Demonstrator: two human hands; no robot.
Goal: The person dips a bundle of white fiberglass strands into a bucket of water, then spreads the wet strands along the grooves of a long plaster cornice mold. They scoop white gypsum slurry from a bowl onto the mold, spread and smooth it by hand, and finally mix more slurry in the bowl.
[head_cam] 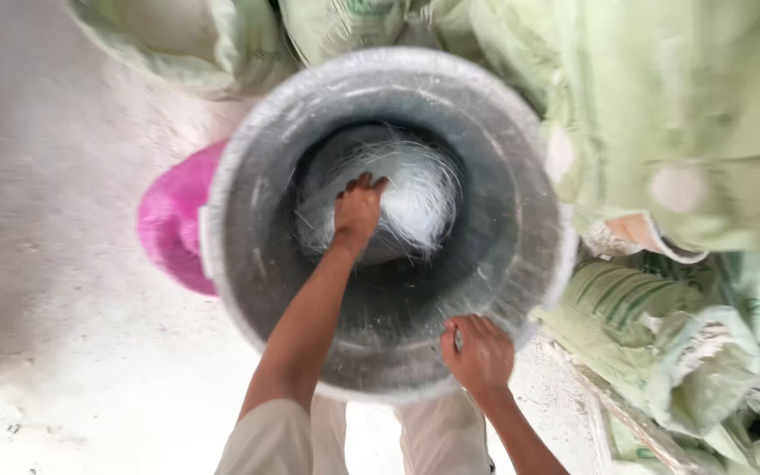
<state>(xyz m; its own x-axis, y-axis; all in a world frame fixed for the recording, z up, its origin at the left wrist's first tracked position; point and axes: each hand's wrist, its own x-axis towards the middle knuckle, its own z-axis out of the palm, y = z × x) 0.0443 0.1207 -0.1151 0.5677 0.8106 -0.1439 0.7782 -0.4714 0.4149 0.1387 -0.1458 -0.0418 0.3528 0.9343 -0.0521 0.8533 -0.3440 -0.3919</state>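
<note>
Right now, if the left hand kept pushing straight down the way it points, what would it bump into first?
The left hand reaches deep into the grey drum, and its fingers seem already at the white powder at the bottom, so probably that, though depth is hard to judge.

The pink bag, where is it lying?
In the head view, the pink bag lies on the floor at the left, partly hidden behind the big grey drum.

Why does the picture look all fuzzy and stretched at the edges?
Head view: the green sacks and pink bag smear with blur toward the edges; the wide lens bulges the grey bucket; the left hand inside and right hand on the rim look sharper; the floor is washed out.
</note>
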